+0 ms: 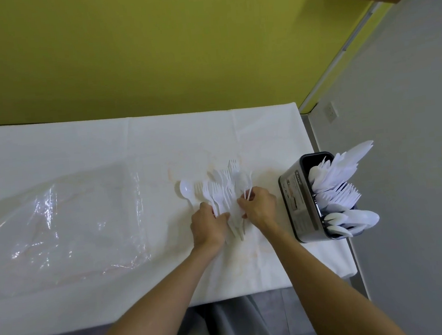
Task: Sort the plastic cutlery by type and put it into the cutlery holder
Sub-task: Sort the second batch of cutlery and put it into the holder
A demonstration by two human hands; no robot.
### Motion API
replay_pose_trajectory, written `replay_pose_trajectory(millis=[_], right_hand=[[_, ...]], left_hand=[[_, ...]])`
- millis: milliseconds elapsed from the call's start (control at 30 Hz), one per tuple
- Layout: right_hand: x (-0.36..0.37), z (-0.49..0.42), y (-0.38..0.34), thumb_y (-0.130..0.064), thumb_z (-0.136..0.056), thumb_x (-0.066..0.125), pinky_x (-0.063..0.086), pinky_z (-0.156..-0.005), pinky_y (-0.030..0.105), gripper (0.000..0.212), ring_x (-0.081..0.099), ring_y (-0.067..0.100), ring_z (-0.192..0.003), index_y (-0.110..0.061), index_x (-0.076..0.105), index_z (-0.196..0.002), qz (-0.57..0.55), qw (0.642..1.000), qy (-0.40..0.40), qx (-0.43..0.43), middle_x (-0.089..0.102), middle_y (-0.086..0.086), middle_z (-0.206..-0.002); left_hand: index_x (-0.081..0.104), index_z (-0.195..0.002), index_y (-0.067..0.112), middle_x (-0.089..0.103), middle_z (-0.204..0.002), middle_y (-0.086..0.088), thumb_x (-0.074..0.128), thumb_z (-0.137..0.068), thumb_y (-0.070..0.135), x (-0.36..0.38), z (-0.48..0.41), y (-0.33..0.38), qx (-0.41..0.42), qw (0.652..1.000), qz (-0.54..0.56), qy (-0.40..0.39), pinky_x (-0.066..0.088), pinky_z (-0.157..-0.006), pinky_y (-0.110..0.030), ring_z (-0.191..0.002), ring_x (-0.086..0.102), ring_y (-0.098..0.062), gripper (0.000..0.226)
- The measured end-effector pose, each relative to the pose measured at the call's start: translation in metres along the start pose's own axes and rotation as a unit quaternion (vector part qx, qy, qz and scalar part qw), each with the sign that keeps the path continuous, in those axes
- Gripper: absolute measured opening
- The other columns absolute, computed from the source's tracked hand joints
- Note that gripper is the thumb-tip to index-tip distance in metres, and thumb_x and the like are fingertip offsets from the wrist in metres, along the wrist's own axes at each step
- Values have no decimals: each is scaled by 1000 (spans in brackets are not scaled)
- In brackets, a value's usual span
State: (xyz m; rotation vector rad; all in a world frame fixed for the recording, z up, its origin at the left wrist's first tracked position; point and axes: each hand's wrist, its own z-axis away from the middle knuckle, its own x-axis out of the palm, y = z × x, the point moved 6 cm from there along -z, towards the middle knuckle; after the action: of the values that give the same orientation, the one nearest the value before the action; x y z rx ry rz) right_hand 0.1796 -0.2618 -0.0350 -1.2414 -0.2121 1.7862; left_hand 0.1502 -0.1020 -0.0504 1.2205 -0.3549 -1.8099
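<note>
**Q:** Where does the cutlery stand?

**A:** Much of it is in the cutlery holder (297, 203) at the right edge of the worktop (77, 143). The knives (348, 160) are in the upper compartment, the forks (341, 193) in the middle and the spoons (354, 219) in the lowest. A loose pile (219, 189) lies at the centre of the frame, and it looks to be mostly forks. One spoon (186, 189) lies at its left edge.

**Q:** And your hands?

**A:** My left hand (209, 226) is curled over the handle ends of the pile, gripping them against the cloth. I judge that keeps the pieces fanned out, heads pointing up the frame, so I can read each type. My right hand (258, 207) pinches a thin handle (247, 194) between thumb and fingertips at the pile's right side. White on white, I can't tell which type it is.

**Q:** Why work it from that side?

**A:** The holder sits just right of that hand, so the carry should be short.

**Q:** Anything else about?

**A:** A clear plastic bag (66, 222) lies flat at the left, well apart from the pile.
</note>
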Motion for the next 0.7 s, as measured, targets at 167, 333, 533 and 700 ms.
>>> replay_pose_trajectory(millis=[167,333,533,700], right_hand=[[-4,-6,7,-15,-88,60,58,-67,34,11,70,27,-74,-4,64,-89,13,999,41,10,69,11,-82],[-2,-9,-12,-22,-88,68,54,-65,35,21,62,25,-68,-7,55,-84,45,998,44,-31,60,6,-77],[4,-13,-17,-16,-87,63,54,-57,30,23,71,26,-63,-9,53,-69,81,996,-23,-26,63,9,-65],[-5,-1,-5,-16,-88,61,41,-49,18,18,59,9,-50,-5,61,-73,77,994,-72,-12,65,7,-63]], left_hand=[[57,-79,4,66,-75,-9,66,-84,19,-8,-3,-4,5,999,-43,-2,50,-66,-36,-73,64,-26,18],[54,-71,3,67,-74,-14,63,-83,13,-16,-3,-20,-11,1000,4,-6,56,-69,-44,-71,70,-28,18],[44,-71,14,62,-72,-10,59,-89,15,-29,0,-21,-22,997,64,22,50,-58,-37,-68,70,-25,24],[38,-69,10,48,-64,-1,56,-94,14,-35,5,-18,-26,994,103,25,35,-40,-10,-62,68,-16,31]])
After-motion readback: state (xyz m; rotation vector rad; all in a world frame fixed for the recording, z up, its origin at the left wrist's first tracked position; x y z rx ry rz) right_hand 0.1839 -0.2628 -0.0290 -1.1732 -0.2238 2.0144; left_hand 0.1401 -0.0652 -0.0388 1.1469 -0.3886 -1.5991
